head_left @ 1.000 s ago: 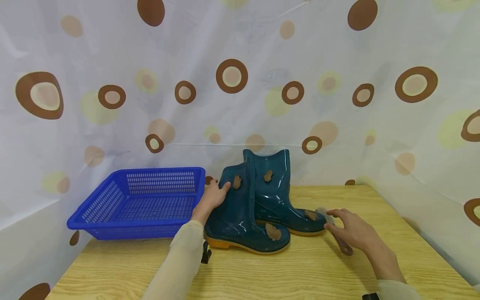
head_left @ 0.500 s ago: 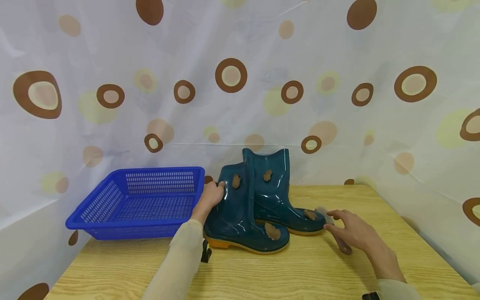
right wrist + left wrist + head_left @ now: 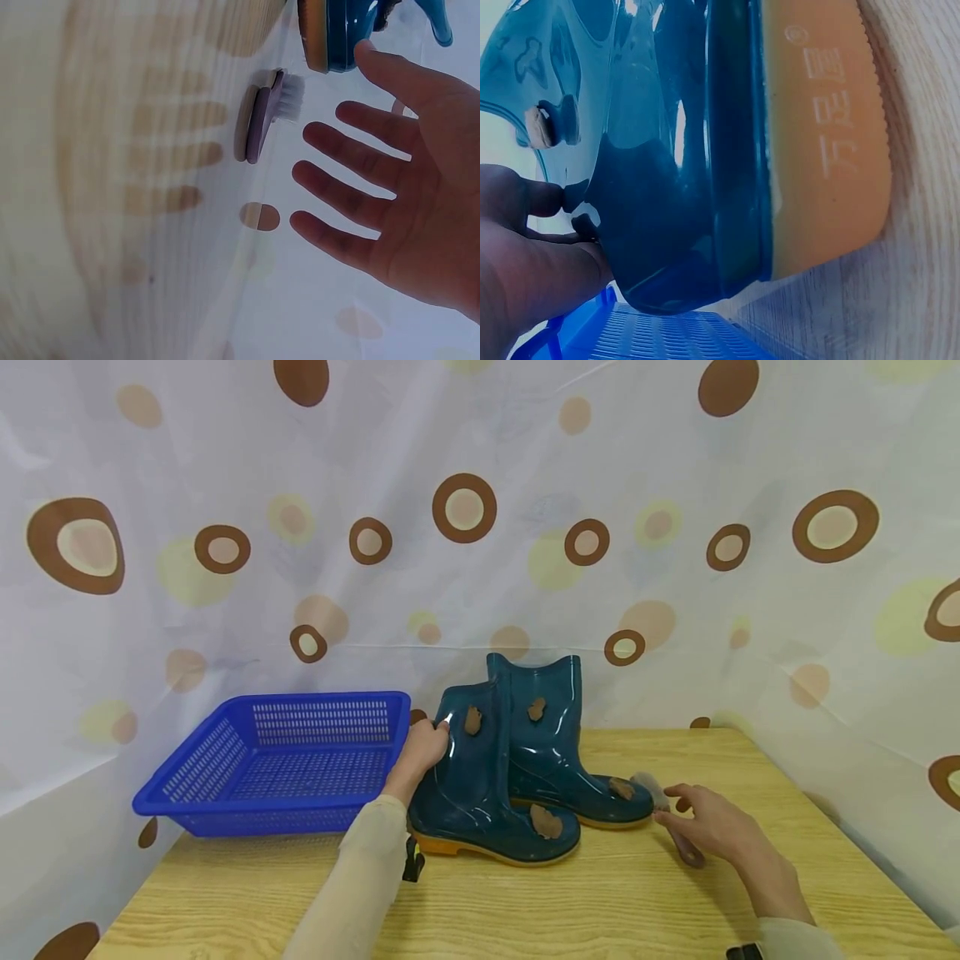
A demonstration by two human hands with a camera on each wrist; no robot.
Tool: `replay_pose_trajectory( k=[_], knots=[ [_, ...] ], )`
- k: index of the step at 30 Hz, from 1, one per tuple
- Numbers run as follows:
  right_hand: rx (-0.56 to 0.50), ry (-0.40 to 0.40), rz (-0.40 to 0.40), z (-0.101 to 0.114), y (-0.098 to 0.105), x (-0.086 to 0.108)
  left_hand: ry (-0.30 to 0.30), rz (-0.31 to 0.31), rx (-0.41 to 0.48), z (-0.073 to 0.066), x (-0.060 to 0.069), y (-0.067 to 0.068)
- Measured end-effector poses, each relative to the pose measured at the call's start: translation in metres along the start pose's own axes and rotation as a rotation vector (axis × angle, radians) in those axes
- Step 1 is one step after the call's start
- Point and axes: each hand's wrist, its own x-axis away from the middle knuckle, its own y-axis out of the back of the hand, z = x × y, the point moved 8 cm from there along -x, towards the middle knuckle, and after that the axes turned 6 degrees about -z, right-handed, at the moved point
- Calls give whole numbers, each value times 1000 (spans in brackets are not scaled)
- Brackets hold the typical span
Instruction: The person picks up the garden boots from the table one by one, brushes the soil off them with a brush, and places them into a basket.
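At the left end of a pale yellow wood-grain table (image 3: pixel 480 910), a shallow, rectangular, blue plastic basket (image 3: pixel 262 807), upright, with rows of small slots through walls and floor, rim flaring outward past the table's left edge. Behind and along both sides, a white, creased hanging sheet (image 3: pixel 480 585) printed with brown rings around pale centres, plain brown ovals, and faint peach and yellow spots; low across the back, a thin horizontal crease. In the left wrist view, part of the basket's slotted side near the bottom.

The left arm (image 3: pixel 360 868) is outstretched; the right hand (image 3: pixel 420 195) has spread fingers (image 3: pixel 352 157).
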Motion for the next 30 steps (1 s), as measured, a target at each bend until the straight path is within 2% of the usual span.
replay_pose_trajectory(
  k=[5, 12, 30],
  knots=[
    [2, -21, 23, -2, -1, 0, 8, -2, 19, 1, 0, 0],
    [-37, -32, 63, -1, -4, 3, 26, 15, 102, 3, 0, 2],
    [-44, 4, 94, -5, -13, 5, 26, 8, 62, 1, 0, 4]
  ],
)
